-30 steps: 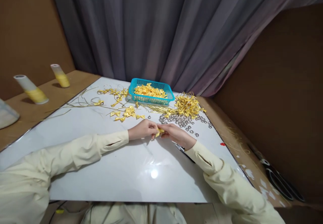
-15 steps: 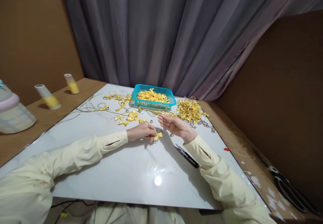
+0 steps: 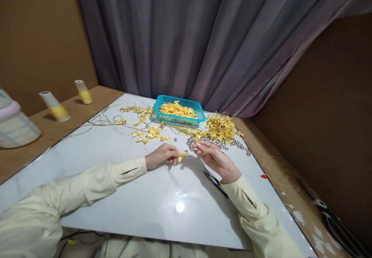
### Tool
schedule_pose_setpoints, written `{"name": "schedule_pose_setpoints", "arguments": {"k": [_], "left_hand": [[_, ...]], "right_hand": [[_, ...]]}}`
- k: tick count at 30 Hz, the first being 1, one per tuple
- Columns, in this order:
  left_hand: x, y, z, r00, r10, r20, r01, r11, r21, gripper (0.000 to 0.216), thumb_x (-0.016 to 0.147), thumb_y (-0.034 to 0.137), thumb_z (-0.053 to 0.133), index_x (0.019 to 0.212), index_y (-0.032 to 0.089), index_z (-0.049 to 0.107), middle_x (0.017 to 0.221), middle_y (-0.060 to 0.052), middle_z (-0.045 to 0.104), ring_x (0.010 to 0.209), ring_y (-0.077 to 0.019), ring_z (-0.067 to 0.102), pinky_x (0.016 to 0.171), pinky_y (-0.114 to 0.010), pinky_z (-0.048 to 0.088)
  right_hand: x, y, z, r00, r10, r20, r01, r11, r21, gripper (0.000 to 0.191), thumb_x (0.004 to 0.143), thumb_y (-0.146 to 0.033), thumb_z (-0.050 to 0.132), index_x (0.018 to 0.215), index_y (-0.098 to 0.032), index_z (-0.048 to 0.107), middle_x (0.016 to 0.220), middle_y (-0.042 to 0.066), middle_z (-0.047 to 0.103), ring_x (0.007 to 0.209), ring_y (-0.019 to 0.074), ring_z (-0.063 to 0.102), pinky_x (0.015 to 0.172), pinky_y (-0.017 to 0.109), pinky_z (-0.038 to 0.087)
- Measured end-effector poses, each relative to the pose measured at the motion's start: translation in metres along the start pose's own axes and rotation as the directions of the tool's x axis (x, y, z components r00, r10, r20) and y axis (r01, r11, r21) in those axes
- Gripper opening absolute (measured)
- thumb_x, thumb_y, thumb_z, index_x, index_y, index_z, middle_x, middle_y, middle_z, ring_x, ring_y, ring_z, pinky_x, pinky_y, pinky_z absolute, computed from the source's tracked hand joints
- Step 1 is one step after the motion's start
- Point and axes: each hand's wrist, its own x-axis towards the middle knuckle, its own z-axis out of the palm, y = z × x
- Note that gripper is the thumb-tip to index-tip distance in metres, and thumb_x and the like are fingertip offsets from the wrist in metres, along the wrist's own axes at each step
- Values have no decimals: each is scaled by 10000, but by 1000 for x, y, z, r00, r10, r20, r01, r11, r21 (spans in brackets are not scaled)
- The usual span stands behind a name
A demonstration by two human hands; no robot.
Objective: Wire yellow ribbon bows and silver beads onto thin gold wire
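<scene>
A small yellow ribbon bow (image 3: 182, 156) is pinched in the closed fingers of my left hand (image 3: 166, 155), just above the white table. At the bow's far end shows a small silver bead (image 3: 186, 151). To its right, my right hand (image 3: 213, 157) is raised with thumb and fingertips drawn together. Whatever they hold is too small to make out. Behind that hand lie many silver beads (image 3: 190, 143). Black thread snips (image 3: 215, 182) lie under and beside the right wrist, partly hidden by the sleeve.
A turquoise basket (image 3: 180, 120) of yellow bows stands at the back. Beside it are gold cords (image 3: 186, 130) and a heap of finished-looking bows (image 3: 222, 127). Loose bows (image 3: 153, 132) lie left of centre. Two thread spools (image 3: 55, 107) stand left; large scissors (image 3: 334, 223) lie right.
My right hand has moved right and slightly toward me, its fingers drawing together from a more open shape. The left hand stays nearly in place with the bow. The view has shifted slightly.
</scene>
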Motion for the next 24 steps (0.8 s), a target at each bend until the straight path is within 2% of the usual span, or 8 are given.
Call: {"name": "schedule_pose_setpoints", "arguments": {"k": [4,7,10,13,15,18,20,24], "left_hand": [[-2,-2,2,997,57,-59,-59,998,-32,237,683,318,606,571,113,567,490,5,556,437,-59,351,460,-206,237],[-2,-3,4,991,112,-68,-116,992,-54,236,696,327,608,614,106,600,498,1,558,457,-65,371,468,-206,260],[-1,-4,3,984,152,-98,-156,987,-32,244,716,336,603,641,105,624,515,-4,561,465,-68,372,462,-209,276],[0,-4,0,976,162,-143,-164,986,-3,262,728,343,598,605,112,613,519,-3,555,457,-65,360,445,-207,272],[0,-4,-2,973,175,-148,-174,985,19,282,739,342,588,576,112,601,512,-2,545,457,-62,354,443,-207,271],[0,-5,-2,975,179,-129,-175,984,41,284,749,346,581,605,104,617,513,-5,546,454,-61,351,440,-209,266],[-1,-4,-2,979,162,-124,-159,987,36,273,744,353,588,644,102,626,511,-1,549,447,-61,350,437,-209,263],[-2,-2,0,982,147,-120,-143,989,38,257,735,357,603,680,106,627,483,17,529,443,-66,366,446,-211,283]], "right_hand": [[-3,21,10,997,-79,14,80,976,-201,167,672,-260,721,795,-153,686,786,52,716,709,130,653,745,255,485],[-4,39,18,974,-217,-65,177,909,-376,198,686,-307,702,806,-151,680,745,59,717,712,167,666,724,285,495],[-2,50,19,928,-368,-61,274,784,-557,179,725,-319,659,802,-158,679,779,61,719,708,179,673,687,278,506],[1,53,17,884,-466,33,346,605,-717,152,765,-302,611,790,-168,678,757,49,717,681,177,675,660,261,505],[2,53,16,865,-493,94,374,508,-776,162,791,-296,574,806,-176,682,744,40,717,676,175,675,657,254,501],[2,54,17,863,-482,150,381,426,-820,187,822,-288,529,847,-192,688,780,32,721,691,172,672,678,255,494],[1,54,17,875,-459,153,362,410,-837,191,829,-280,518,856,-201,690,791,29,720,696,174,669,689,260,488],[0,54,17,894,-433,115,319,434,-843,191,818,-269,524,849,-197,698,718,34,709,614,171,647,639,263,479]]}}
